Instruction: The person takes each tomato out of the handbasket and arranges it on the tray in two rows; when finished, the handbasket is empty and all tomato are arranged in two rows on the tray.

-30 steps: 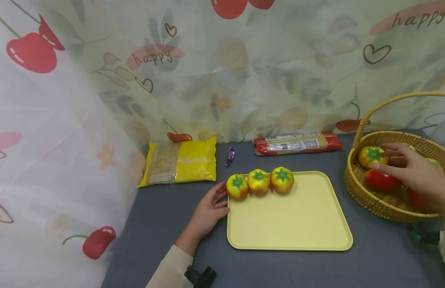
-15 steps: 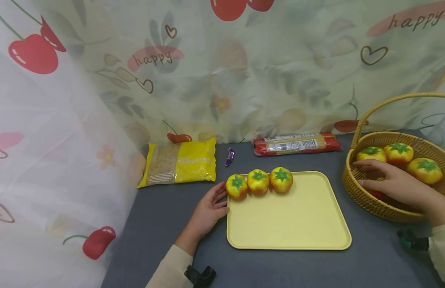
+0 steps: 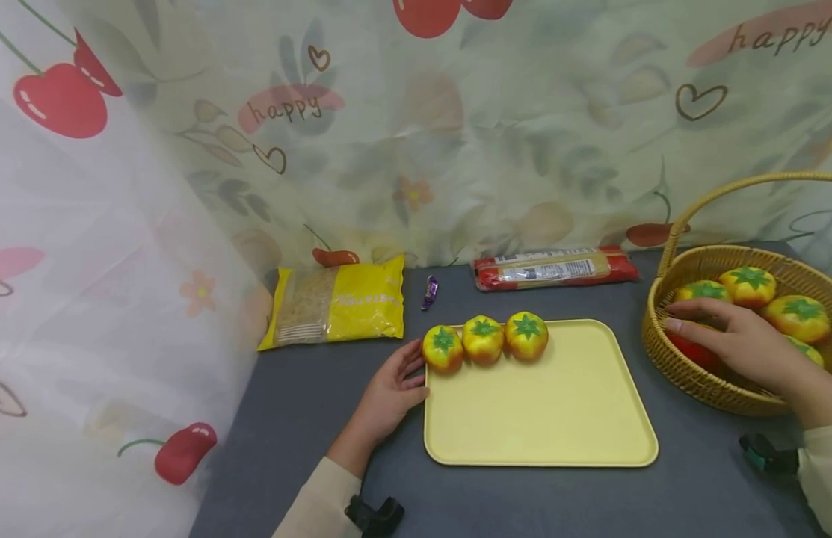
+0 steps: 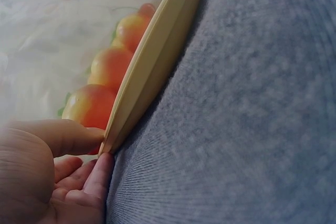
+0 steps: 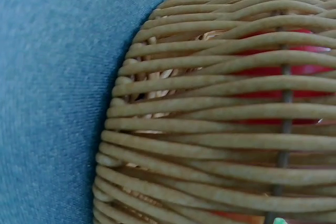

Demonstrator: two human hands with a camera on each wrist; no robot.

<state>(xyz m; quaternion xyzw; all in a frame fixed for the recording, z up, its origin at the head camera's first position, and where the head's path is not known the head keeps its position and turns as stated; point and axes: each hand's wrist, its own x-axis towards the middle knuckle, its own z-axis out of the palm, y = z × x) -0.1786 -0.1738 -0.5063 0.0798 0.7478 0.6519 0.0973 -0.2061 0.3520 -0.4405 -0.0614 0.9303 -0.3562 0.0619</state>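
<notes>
My left hand (image 3: 389, 392) pinches the left rim of a pale yellow tray (image 3: 543, 418). In the left wrist view its thumb (image 4: 79, 137) lies over the rim, fingers beneath. Three yellow-orange toy persimmons (image 3: 484, 341) with green leaf tops line the tray's far left edge. On the right, my right hand (image 3: 752, 347) reaches into a wicker basket (image 3: 678, 385), over a smooth red fruit (image 3: 691, 353). Its fingertips are hidden, so I cannot tell whether they grip the fruit. Several more toy persimmons (image 3: 748, 286) lie in the basket; its woven side (image 5: 210, 129) fills the right wrist view.
Behind the tray lie a yellow pasta bag (image 3: 365, 302), a small purple wrapped candy (image 3: 430, 292) and a red-ended pack of noodles (image 3: 557, 269). A printed curtain (image 3: 402, 149) hangs along the back. The basket's handle (image 3: 712, 198) arches upward.
My right hand has moved from above the persimmon at the basket's left side down and nearer, to the red fruit. My left hand and the tray stay in place.
</notes>
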